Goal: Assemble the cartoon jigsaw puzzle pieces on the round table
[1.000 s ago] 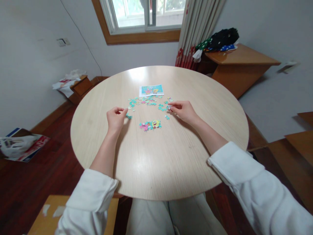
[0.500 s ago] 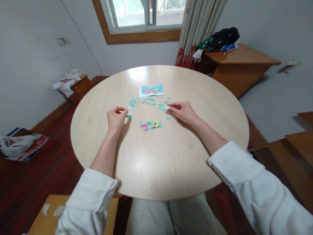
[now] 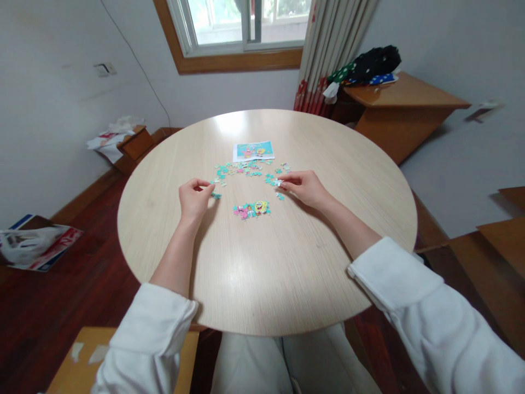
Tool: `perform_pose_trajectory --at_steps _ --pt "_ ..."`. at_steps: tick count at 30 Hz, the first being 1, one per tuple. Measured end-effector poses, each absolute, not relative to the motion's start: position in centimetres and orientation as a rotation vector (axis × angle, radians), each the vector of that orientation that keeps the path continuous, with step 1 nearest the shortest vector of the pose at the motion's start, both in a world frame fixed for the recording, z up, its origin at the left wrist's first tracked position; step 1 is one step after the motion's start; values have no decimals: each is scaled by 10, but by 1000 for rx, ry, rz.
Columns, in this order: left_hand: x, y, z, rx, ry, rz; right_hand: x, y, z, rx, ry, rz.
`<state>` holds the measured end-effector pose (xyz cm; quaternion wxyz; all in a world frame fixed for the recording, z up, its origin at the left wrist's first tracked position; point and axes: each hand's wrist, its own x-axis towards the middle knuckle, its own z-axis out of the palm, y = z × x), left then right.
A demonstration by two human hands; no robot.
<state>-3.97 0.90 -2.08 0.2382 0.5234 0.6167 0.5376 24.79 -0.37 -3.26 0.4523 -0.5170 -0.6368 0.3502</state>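
A room in a home, with curtain [image 3: 328, 54], wood-framed window [image 3: 241, 63], round table [image 3: 262, 273] and dark wooden floor [image 3: 61, 306].

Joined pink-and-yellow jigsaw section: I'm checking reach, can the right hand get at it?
Probably yes: the right hand is near the section, with only a flat teal piece beside the way, though the hand seems to pinch a whitish piece.

Beyond the far edge of the round pale wooden table [image 3: 262, 273], a beige curtain [image 3: 328, 49] with red patterning is hanging beside a silver-framed sliding window [image 3: 217, 22]. A black cloth [image 3: 375, 64] is lying toward the left edge of a brown wooden desk [image 3: 426, 90], and a white plastic bag [image 3: 30, 243] is resting on printed sheets [image 3: 68, 241] beyond the table's left edge.
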Motion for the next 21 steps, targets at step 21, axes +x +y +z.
perform_pose_trajectory --at_steps 21 --pt "-38 6 -18 1445 1703 1455 248 1 -37 -1277 -1531 857"
